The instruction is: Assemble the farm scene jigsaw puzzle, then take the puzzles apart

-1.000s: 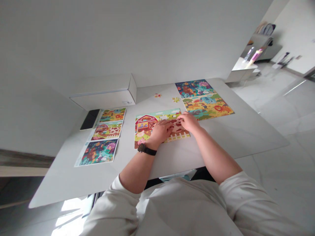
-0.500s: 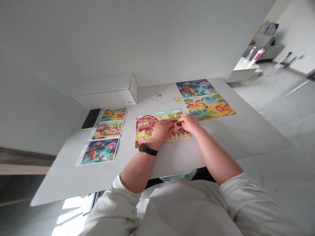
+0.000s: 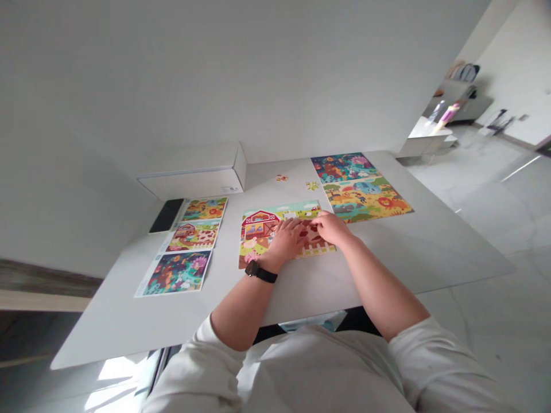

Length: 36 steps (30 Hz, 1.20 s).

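A farm jigsaw puzzle (image 3: 253, 244) with a red barn and a spotted cow lies on the table in front of me. Flat across its middle rests my left hand (image 3: 286, 240), fingers spread, a black watch (image 3: 260, 272) on the wrist. My right hand (image 3: 333, 228) is at the puzzle's right side, fingers curled in and fingertips touching the cow part; whether a piece is under them is hidden. A white piece-shaped gap (image 3: 290, 214) shows near the top. Beyond the puzzle lie two loose puzzle pieces, one reddish (image 3: 281, 178) and one yellow-green (image 3: 311, 186).
To the right lie an assembled dark-blue puzzle (image 3: 344, 167) and a safari puzzle (image 3: 368, 198). A printed picture sheet (image 3: 189, 236) and a black phone (image 3: 166, 215) are on the left. Behind them a white box (image 3: 193, 169) stands against the wall. The white table (image 3: 451, 246) ends at the right.
The whole view has shifted, so the table appears slightly lower. Both hands stay on the puzzle, the right fingertips moving only slightly over the cow part.
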### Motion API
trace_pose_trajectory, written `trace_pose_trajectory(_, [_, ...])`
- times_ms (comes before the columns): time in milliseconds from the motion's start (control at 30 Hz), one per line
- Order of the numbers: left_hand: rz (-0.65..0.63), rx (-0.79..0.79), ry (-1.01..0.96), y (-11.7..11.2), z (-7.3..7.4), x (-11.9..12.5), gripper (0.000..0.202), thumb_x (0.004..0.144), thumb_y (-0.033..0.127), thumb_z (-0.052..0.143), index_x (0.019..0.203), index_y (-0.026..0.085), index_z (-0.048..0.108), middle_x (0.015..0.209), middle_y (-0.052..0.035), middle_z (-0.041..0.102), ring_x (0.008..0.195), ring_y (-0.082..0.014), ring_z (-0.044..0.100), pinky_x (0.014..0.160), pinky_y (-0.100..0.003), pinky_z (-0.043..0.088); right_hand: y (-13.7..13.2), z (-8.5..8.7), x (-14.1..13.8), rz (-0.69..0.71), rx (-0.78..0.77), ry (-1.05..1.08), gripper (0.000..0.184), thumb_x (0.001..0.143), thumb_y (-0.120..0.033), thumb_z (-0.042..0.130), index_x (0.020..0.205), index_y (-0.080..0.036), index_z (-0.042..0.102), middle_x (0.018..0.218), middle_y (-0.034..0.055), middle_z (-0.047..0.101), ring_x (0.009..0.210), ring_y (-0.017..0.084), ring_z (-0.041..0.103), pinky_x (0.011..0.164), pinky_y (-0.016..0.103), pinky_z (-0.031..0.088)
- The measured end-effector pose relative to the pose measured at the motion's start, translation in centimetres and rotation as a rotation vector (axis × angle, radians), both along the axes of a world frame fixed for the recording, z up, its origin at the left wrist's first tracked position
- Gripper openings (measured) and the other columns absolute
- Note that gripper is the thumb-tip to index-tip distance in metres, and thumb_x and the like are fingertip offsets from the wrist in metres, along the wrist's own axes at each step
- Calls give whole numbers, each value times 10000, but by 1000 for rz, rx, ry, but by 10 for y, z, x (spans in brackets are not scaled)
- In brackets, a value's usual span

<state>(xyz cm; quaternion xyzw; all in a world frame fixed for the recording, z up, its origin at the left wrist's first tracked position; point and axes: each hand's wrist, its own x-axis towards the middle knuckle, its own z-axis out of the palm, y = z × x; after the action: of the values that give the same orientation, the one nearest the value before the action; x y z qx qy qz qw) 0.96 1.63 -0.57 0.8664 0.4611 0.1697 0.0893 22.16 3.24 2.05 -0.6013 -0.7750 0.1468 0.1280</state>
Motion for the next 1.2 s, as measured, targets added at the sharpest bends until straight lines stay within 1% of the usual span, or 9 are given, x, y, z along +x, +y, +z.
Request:
trace_pose_trajectory(167, [-33, -15, 11, 1, 1, -2, 342, 991, 301, 676, 1319, 228, 738, 1573, -111, 641, 1497, -336, 529, 1292, -540, 379, 0, 2, -2, 5, 15, 15, 401, 1006, -90, 554, 1190, -266, 865, 1266, 80, 754, 1114, 218, 705, 969, 282, 522])
trace_pose_trajectory(333, [29, -28, 38, -2, 2, 1, 451, 1039, 326, 596, 1478, 228, 633, 1534, -145, 667, 1522, -371, 502, 1282, -637, 343, -1, 3, -2, 27, 10, 2, 392, 991, -86, 561, 1194, -242, 857, 1240, 87, 757, 1112, 226, 707, 938, 288, 523])
trace_pose_trajectory(467, [9, -32, 10, 3, 6, 1, 455, 1055, 320, 557, 1493, 208, 609, 1436, -169, 706, 1452, -346, 572, 1257, -577, 404, 1, 0, 1, 57, 10, 6, 371, 971, -74, 578, 1147, -233, 863, 1210, 95, 759, 1099, 226, 707, 942, 288, 523])
trace_pose_trajectory(600, [-26, -11, -98, 23, 19, -28, 508, 1002, 230, 596, 1509, 222, 601, 1514, -142, 656, 1427, -290, 602, 1219, -442, 481, 7, -8, 5, 63, 55, 89, 361, 969, -61, 587, 1132, -232, 860, 1193, 96, 773, 1123, 232, 716, 1011, 308, 528])
trace_pose_trajectory(700, [163, 27, -119, 37, 28, -68, 431, 1016, 180, 512, 1414, 212, 676, 1336, -127, 735, 1246, -274, 704, 1135, -445, 541, 9, -13, 8, 45, 101, 130, 335, 996, -90, 581, 1120, -230, 858, 1190, 101, 780, 1114, 236, 731, 1030, 335, 542])
trace_pose_trajectory(767, [209, 45, -129, 41, 28, -95, 381, 1012, 203, 539, 1352, 195, 712, 1310, -133, 745, 1231, -290, 702, 1135, -459, 540, 10, -17, 10, 46, 123, 146, 327, 1002, -103, 581, 1108, -239, 859, 1183, 97, 782, 1093, 232, 740, 1030, 343, 549])
trace_pose_trajectory(867, [248, 94, -192, 39, 20, -121, 317, 1018, 233, 557, 1267, 205, 750, 1281, -125, 751, 1234, -295, 688, 1138, -464, 537, 10, -20, 11, 50, 140, 177, 312, 994, -111, 589, 1073, -248, 858, 1157, 89, 789, 1062, 228, 745, 1018, 351, 559])
trace_pose_trajectory(1033, [266, 94, -268, 30, 4, -132, 300, 985, 208, 593, 1234, 222, 758, 1230, -110, 744, 1189, -283, 687, 1099, -446, 556, 13, -22, 15, -4, 159, 252, 294, 982, -139, 593, 1082, -245, 848, 1079, 81, 799, 926, 216, 745, 929, 345, 576])
trace_pose_trajectory(1200, [258, 94, -251, 28, 2, -128, 292, 978, 182, 586, 1215, 207, 755, 1195, -117, 738, 1143, -287, 683, 1066, -449, 560, 17, -21, 19, -117, 177, 367, 297, 980, -219, 581, 1153, -247, 820, 1128, 75, 819, 864, 206, 735, 870, 343, 582])
